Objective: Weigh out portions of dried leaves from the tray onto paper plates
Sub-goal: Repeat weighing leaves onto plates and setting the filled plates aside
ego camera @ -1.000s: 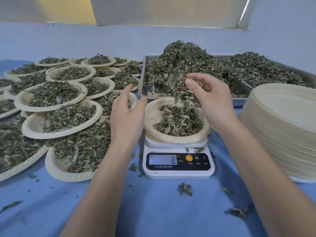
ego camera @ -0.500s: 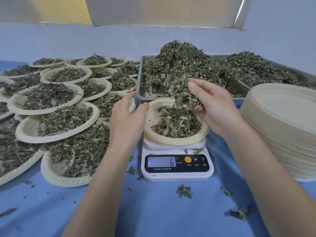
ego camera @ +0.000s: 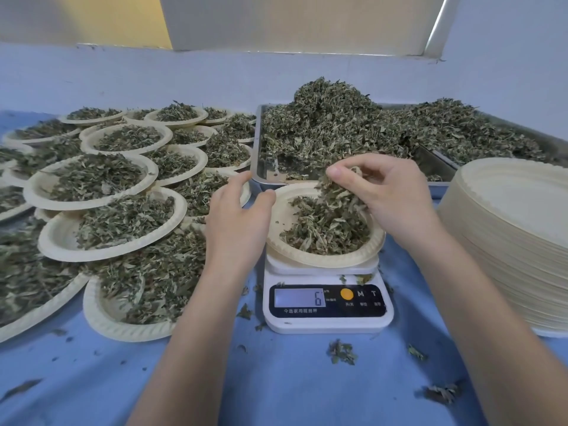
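right hand [ego camera: 390, 195] pinches dried leaves [ego camera: 335, 192] over paper plate [ego camera: 325, 256] on scale [ego camera: 327, 305], display 6. left hand [ego camera: 236, 216] relaxed, thumb at plate rim. tray [ego camera: 261, 173] just behind.

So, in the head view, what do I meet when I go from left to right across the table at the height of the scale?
Filled plates → left hand → plate on the scale → right hand, pinching leaves → stack of empty plates.
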`<action>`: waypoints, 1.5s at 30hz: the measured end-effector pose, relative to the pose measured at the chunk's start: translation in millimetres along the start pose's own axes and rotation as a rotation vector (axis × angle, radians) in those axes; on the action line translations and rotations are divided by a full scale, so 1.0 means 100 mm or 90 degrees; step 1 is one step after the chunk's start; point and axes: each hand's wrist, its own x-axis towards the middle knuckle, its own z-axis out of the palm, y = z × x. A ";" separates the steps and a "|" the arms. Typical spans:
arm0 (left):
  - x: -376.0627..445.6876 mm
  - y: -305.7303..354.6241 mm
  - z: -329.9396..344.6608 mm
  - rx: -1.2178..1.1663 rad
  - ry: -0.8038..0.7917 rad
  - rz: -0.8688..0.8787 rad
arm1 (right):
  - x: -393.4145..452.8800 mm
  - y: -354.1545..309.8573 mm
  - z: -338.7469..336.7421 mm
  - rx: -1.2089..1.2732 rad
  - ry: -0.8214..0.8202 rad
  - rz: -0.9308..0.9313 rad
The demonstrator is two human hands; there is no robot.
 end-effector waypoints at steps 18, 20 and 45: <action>0.01 -0.01 -0.01 -0.005 0.000 -0.010 | 0.20 -0.12 0.08 -0.193 -0.076 -0.143; 0.01 -0.01 0.00 -0.004 -0.001 -0.007 | 0.23 -0.16 0.07 -0.209 -0.068 -0.143; 0.03 -0.05 0.01 0.005 -0.002 -0.018 | 0.28 -0.12 0.04 -0.018 0.099 -0.039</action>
